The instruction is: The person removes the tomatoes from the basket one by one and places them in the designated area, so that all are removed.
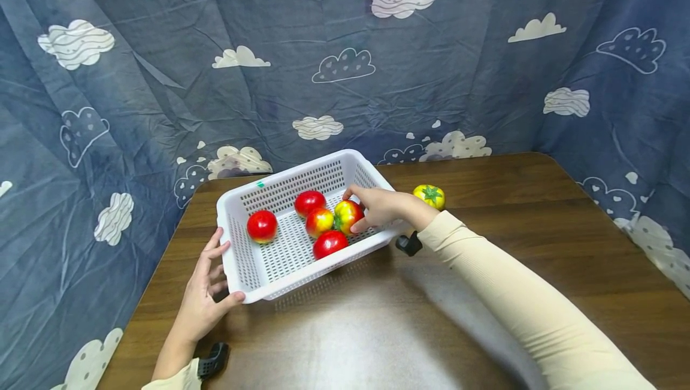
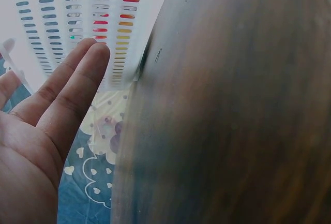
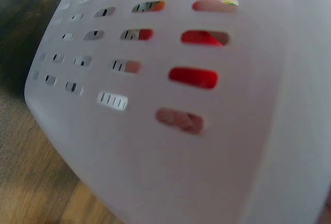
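A white slotted plastic basket [image 1: 288, 291] sits at an angle on the table, with several shiny toy tomatoes in it. My right hand [image 1: 380, 205] reaches over its right end and grips a red-and-yellow tomato [image 1: 349, 216] with green leaves, thumb on the near side. Beside it lie another red-and-yellow tomato [image 1: 320, 222] and two red ones [image 1: 309, 203]; a red tomato [image 1: 262, 226] rests farther left. My left hand [image 1: 202, 300] touches the basket's left end, thumb at the near corner; the left wrist view shows straight fingers [image 2: 77, 89] by the slotted wall.
A yellow tomato [image 1: 429, 196] with a green leafy top lies on the wooden table [image 1: 539, 228], just past my right wrist. Behind the table hangs a blue curtain [image 1: 345, 102] with clouds. In the right wrist view the basket wall [image 3: 217, 177] blocks most of the hand.
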Action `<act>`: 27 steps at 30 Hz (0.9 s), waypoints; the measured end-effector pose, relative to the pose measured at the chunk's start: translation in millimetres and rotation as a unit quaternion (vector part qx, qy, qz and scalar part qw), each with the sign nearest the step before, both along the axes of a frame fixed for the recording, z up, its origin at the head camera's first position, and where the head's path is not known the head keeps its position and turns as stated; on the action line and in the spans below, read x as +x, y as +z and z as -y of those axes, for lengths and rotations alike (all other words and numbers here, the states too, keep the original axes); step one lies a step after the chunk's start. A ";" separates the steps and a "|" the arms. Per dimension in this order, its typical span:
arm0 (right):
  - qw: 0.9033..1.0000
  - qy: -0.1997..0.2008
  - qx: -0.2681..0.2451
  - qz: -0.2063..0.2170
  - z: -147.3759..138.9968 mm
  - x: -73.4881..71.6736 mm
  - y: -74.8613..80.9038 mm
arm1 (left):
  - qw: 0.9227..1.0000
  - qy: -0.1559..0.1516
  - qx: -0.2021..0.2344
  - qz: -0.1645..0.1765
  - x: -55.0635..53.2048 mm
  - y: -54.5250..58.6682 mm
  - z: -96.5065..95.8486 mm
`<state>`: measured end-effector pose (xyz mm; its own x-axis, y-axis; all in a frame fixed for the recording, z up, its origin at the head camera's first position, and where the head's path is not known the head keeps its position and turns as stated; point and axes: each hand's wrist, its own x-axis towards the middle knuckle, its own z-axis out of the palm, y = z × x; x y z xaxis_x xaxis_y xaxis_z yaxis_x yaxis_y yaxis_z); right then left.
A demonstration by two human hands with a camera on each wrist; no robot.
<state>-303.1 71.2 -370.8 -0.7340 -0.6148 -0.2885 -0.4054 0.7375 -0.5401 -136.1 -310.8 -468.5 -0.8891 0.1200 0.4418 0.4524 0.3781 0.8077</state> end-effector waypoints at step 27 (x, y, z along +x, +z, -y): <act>0.999 -0.012 -0.044 -0.006 -10.1 4.7 12.4 | 1.000 0.006 -0.008 0.004 -0.4 -1.2 0.5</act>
<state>-298.4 81.3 -358.4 -0.7522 -0.6195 -0.2246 -0.3949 0.6966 -0.5989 -136.5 -311.4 -469.8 -0.8935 0.1169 0.4335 0.4423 0.3955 0.8050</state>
